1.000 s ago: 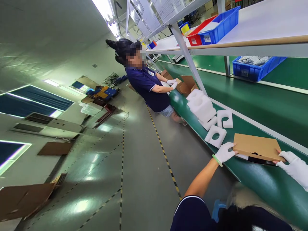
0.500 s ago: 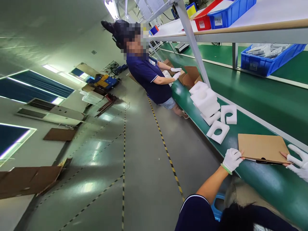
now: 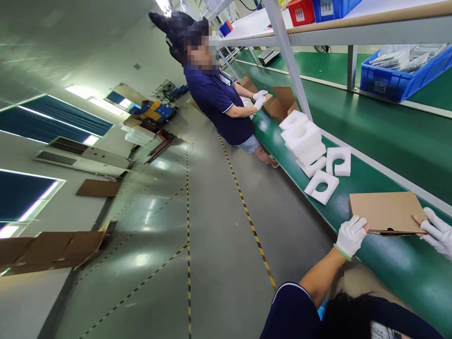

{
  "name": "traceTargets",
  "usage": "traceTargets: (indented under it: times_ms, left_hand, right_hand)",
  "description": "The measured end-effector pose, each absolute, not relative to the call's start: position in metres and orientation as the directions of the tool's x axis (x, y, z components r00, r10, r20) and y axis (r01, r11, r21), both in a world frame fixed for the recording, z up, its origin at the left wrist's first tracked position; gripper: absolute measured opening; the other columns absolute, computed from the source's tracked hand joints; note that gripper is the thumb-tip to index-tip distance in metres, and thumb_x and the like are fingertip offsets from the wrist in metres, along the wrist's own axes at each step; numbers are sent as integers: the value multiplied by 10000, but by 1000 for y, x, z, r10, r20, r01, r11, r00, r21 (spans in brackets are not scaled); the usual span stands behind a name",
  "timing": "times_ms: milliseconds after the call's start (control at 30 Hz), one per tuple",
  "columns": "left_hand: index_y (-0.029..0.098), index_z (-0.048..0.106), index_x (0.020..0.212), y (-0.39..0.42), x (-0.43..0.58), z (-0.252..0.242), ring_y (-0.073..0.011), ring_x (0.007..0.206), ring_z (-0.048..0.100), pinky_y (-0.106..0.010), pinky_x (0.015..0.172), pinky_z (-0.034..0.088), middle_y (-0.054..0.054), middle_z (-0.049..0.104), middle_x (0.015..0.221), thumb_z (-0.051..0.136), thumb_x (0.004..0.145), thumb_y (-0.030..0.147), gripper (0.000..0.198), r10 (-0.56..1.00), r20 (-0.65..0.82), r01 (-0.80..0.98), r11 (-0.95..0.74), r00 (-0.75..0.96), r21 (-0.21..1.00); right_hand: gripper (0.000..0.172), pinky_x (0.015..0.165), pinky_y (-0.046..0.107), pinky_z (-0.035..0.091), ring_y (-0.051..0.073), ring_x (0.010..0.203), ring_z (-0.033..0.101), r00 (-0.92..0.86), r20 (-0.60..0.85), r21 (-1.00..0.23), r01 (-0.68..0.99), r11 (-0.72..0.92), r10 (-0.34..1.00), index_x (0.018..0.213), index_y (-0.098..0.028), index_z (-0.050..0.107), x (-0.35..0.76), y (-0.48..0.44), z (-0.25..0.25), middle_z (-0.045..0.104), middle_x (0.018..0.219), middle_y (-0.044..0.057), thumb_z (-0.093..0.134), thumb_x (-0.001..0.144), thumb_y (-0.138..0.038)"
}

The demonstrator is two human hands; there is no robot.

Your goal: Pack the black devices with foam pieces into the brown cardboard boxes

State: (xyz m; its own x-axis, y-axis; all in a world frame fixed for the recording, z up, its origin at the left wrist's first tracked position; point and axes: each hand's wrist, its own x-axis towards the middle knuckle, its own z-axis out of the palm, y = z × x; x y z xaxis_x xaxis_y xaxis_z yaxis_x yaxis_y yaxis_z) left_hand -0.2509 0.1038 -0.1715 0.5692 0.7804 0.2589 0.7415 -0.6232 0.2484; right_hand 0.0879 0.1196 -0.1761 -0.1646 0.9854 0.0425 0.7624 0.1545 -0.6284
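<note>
Box (image 3: 386,212) of brown cardboard, flat and closed, lies at the lower right of the frame on the long green surface (image 3: 395,263), a small dark notch in the middle of its front edge. The left hand (image 3: 352,234), in a white glove with bare fingertips, is bent nearly closed round the near left corner and has hold of it. The right hand (image 3: 438,233), gloved likewise, is partly open, its fingers spread and their tips touching the front right corner; whether it grips or merely presses, I cannot tell.

Right of centre, a C-shaped foam piece (image 3: 346,167) and a square foam piece (image 3: 332,186) with a round hole lie near each other, just beside a foam stack (image 3: 305,146). Above that, an open carton (image 3: 284,101) stands near a co-worker (image 3: 219,101) in navy, whose white-gloved hands are close together. At the upper right, a blue bin (image 3: 388,84) holds pale, flat packets.
</note>
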Motion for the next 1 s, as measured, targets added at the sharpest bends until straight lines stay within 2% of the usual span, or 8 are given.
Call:
traceTargets:
  times_ms: [100,167,267,367,500,800,900,1000]
  left_hand:
    - [195,656,1136,114,-252,-162,-188,1044,595,-310,699,426,-63,684,1160,383,997,287,320,772,203,735,-636,602,236]
    - [198,649,1151,126,-259,-158,-192,1060,608,-313,709,421,-60,690,1163,381,1001,291,321,766,195,735,-643,613,216]
    - [186,650,1169,149,-268,-153,-208,1198,590,-329,814,441,-68,677,1251,368,1005,283,340,752,210,729,-658,625,187]
    - [192,635,1206,164,-266,-152,-204,1334,509,-354,942,427,-63,609,1384,378,1003,329,356,707,242,689,-705,665,165]
    - [211,623,1223,161,-247,-173,-203,1411,428,-368,997,404,-35,539,1465,408,987,434,388,706,287,686,-704,647,184]
    - [259,638,1165,161,-235,-225,-207,1341,515,-365,960,393,-24,640,1352,496,958,366,273,796,233,740,-605,558,296]
    - [262,620,1187,160,-230,-224,-219,1335,520,-380,962,381,-33,638,1353,471,972,386,290,820,237,762,-572,521,303]
    - [249,612,1216,158,-226,-222,-229,1356,499,-393,993,372,-50,623,1371,465,972,359,305,831,229,766,-556,506,323]
  right_hand:
    - [548,975,408,516,283,1292,519,-258,81,-548,795,259,963,1222,-216,692,89,124,-172,374,1547,116,447,909,-593]
    - [522,1145,412,390,275,1383,415,-358,157,-500,774,387,920,1285,-201,655,86,129,-171,422,1517,97,417,954,-527]
    - [422,1226,421,273,274,1408,370,-436,215,-450,750,485,874,1262,-220,670,79,135,-169,513,1444,63,451,968,-428]
    - [382,1232,430,267,280,1385,398,-454,253,-394,758,519,855,1268,-231,661,74,136,-169,517,1434,61,522,945,-381]
    - [389,1226,462,295,269,1375,414,-520,266,-323,745,583,812,1320,-276,612,75,134,-180,487,1462,39,528,944,-335]
    - [429,1180,480,388,233,1383,410,-587,317,-224,717,660,745,1334,-328,578,73,136,-198,491,1462,7,472,941,-191]
    - [324,1140,514,418,256,1311,505,-555,352,-170,754,635,754,1245,-289,638,44,131,-180,568,1392,18,549,934,-283]
    - [227,993,455,513,236,1074,642,-483,455,-173,776,606,748,1102,-211,684,5,128,-162,690,1174,62,598,914,-304]
